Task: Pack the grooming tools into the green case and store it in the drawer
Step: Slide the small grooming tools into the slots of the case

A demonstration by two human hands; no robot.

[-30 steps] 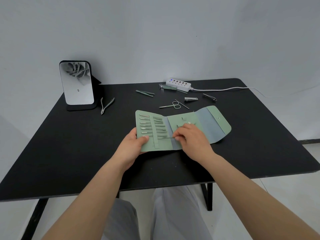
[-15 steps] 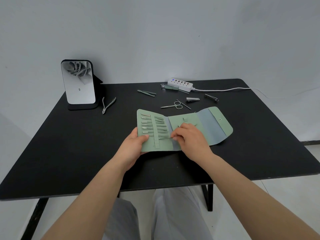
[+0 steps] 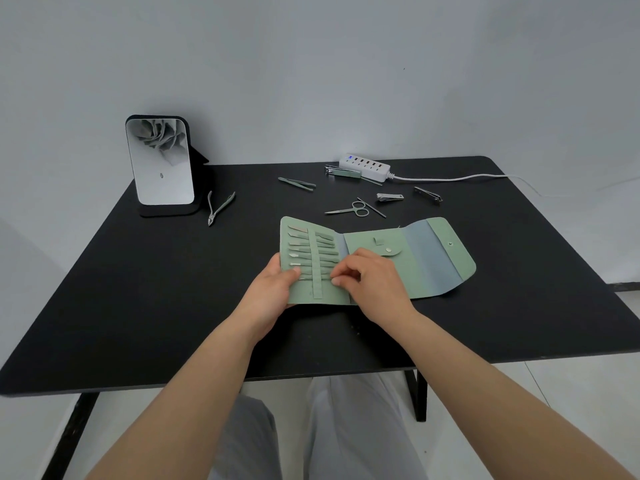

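1. The green case [image 3: 377, 261] is lying unfolded on the black counter [image 3: 138, 306], near the front edge and about midway along it, with its snap flap spreading out to the right.
2. The left panel of the case is carrying a vertical strap with a row of slim metal tools [image 3: 304, 252] tucked under it, their tips pointing left.
3. The left hand [image 3: 273, 292] is grasping the left edge of the case, thumb pressing on top of the panel and fingers curling underneath.
4. The right hand [image 3: 370, 282] is resting over the middle of the case, its grip pinching the handle end of the lowest slim tool [image 3: 313, 278] just right of the strap; how much of that tool is sitting under the strap is too small to tell.
5. Loose tools are lying behind the case: small scissors [image 3: 349, 209] with a thin stick [image 3: 372, 207] beside them, a nail clipper [image 3: 390, 197], another clipper [image 3: 428, 194] further right, tweezers [image 3: 298, 184], and a larger green-handled clipper [image 3: 343, 172] touching the white power strip [image 3: 365, 167].
6. Cuticle nippers [image 3: 220, 207] are lying just beside a standing mirror [image 3: 159, 162] at the back left of the counter.
7. The power strip's white cable [image 3: 460, 177] is running off toward the right.
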